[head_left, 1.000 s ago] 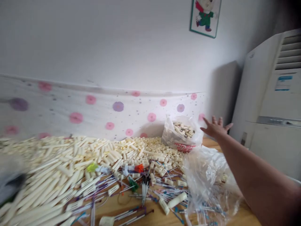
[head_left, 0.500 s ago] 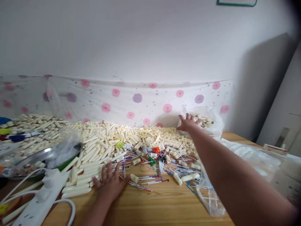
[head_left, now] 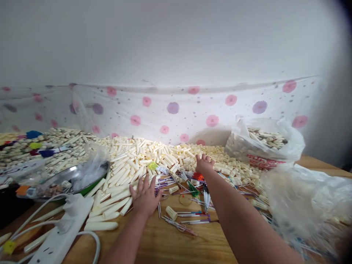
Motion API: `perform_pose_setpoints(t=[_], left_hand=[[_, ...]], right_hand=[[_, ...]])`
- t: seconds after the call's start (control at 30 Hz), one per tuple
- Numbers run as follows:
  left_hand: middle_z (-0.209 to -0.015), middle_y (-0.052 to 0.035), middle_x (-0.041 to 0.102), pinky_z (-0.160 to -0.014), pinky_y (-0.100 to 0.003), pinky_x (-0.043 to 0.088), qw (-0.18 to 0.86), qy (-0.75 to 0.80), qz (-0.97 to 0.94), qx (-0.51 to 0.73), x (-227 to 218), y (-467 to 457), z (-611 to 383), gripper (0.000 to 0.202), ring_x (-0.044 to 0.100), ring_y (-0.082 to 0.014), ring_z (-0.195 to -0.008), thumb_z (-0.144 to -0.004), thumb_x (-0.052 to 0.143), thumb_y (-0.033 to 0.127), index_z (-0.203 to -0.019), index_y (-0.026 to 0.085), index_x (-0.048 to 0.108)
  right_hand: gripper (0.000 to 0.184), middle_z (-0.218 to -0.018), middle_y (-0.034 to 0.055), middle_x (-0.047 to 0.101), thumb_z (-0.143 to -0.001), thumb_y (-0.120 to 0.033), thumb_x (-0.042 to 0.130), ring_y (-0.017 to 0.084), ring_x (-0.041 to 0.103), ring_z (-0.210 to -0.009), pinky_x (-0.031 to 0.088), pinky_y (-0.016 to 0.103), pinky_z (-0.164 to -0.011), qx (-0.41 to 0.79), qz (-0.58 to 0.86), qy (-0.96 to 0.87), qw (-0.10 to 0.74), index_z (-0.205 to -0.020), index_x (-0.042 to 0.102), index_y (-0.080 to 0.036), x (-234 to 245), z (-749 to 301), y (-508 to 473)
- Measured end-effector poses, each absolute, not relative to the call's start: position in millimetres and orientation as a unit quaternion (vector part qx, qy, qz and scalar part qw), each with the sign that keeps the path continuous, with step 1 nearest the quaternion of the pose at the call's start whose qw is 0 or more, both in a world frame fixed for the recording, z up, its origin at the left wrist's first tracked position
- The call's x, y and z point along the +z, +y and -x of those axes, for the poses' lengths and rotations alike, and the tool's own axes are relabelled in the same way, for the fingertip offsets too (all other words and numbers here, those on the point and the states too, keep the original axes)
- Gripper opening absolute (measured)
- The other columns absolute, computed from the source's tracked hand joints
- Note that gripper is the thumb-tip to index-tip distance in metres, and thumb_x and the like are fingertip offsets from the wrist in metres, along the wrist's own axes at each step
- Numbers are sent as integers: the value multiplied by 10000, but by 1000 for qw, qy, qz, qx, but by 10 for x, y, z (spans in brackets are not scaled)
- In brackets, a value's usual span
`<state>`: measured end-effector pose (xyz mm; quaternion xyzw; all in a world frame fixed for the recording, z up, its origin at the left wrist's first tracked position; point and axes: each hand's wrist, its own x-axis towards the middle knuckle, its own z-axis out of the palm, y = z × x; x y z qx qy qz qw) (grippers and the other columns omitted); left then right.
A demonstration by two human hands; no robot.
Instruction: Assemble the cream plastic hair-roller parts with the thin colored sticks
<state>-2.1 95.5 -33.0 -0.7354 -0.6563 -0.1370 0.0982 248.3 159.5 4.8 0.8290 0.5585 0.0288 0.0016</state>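
Note:
My left hand (head_left: 145,196) lies palm down with fingers spread, at the edge of a heap of cream plastic tubes (head_left: 125,167). No object shows in its grasp. My right hand (head_left: 205,164) reaches over the middle of the heap, above short slotted cream caps (head_left: 233,169), fingers apart; their undersides are hidden. Below it lie an orange bundle (head_left: 198,176), a green bundle (head_left: 193,189) and thin white sticks with coloured ends (head_left: 206,200). One loose cap (head_left: 171,213) rests on the wooden table (head_left: 176,245) between my arms.
A white plastic bag (head_left: 297,145) full of cream pieces stands at the back right, with a crumpled clear bag (head_left: 297,198) before it. At left are a metal tray (head_left: 66,172), a white power strip (head_left: 63,234) with cables, and more piled tubes (head_left: 66,139). A dotted sheet (head_left: 154,121) covers the lower wall.
My right hand has moved left, away from the white bag to the middle of the heap. My left hand stays spread near the tubes. The view has shifted, showing more of the right side.

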Motion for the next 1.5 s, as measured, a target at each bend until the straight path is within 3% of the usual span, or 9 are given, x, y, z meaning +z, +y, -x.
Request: perform_pose_setpoints(t=[0.17, 0.47, 0.77, 1.0, 1.17, 1.23, 1.37, 1.5], left_hand=[[-1327, -115, 387, -984, -562, 28, 128, -650, 732, -161, -315, 1016, -18, 482, 255, -299, -1232, -788, 403, 424, -1207, 192, 461], [-1149, -121, 516, -941, -480, 185, 157, -605, 751, -211, -355, 1167, 5, 343, 407, -272, -1068, -786, 418, 384, -1027, 171, 538], [-937, -61, 576, -896, -422, 236, 143, -568, 779, -222, -259, 1167, -25, 208, 459, -232, -960, -810, 403, 307, -902, 190, 548], [-965, -42, 593, -920, -414, 211, 127, -558, 788, -228, -263, 1179, -15, 183, 458, -220, -980, -816, 413, 293, -906, 209, 549], [-985, -31, 603, -918, -421, 203, 114, -550, 794, -232, -269, 1193, -13, 162, 460, -214, -988, -812, 428, 266, -905, 223, 553], [-989, -36, 609, -916, -427, 200, 110, -548, 796, -234, -275, 1201, -11, 158, 460, -216, -991, -807, 436, 257, -904, 225, 557], [-978, -36, 616, -913, -420, 206, 107, -541, 800, -238, -292, 1218, 0, 165, 465, -213, -991, -810, 436, 254, -907, 225, 566], [-941, -25, 620, -901, -412, 226, 105, -535, 805, -234, -322, 1248, 15, 152, 490, -201, -953, -808, 444, 249, -875, 230, 579]], right_hand=[[571, -1279, 114, 280, -782, -341, 519, 316, 276, -1165, 294, 499, -844, 14, -818, 574, 22, -1271, 234, -270, 14, -2445, 1829], [437, -1261, 88, 358, -841, -290, 488, 258, 430, -1069, 420, 461, -824, -61, -793, 604, 47, -1246, 341, -213, -91, -2469, 2163], [341, -1135, 75, 484, -837, -284, 505, 199, 521, -947, 462, 402, -778, -87, -754, 647, 74, -1155, 445, -176, -16, -2571, 2298], [386, -1208, 85, 439, -823, -321, 514, 251, 464, -1049, 410, 489, -842, -61, -780, 618, 74, -1181, 438, -196, 284, -2580, 2324], [383, -1377, 89, 210, -780, -304, 546, 418, 192, -1212, 272, 652, -847, -11, -789, 613, 30, -1154, 485, -248, 480, -2519, 2335], [367, -1357, 93, 244, -805, -293, 508, 383, 220, -1210, 288, 613, -868, 5, -777, 629, 2, -1165, 467, -239, 513, -2470, 2337], [369, -1167, 90, 459, -866, -323, 432, 215, 485, -1004, 436, 408, -803, -6, -743, 668, -40, -1205, 392, -183, 470, -2329, 2342], [313, -1084, 70, 517, -861, -334, 451, 177, 535, -906, 457, 373, -766, -46, -702, 710, -37, -1129, 463, -172, 342, -2090, 2381]])
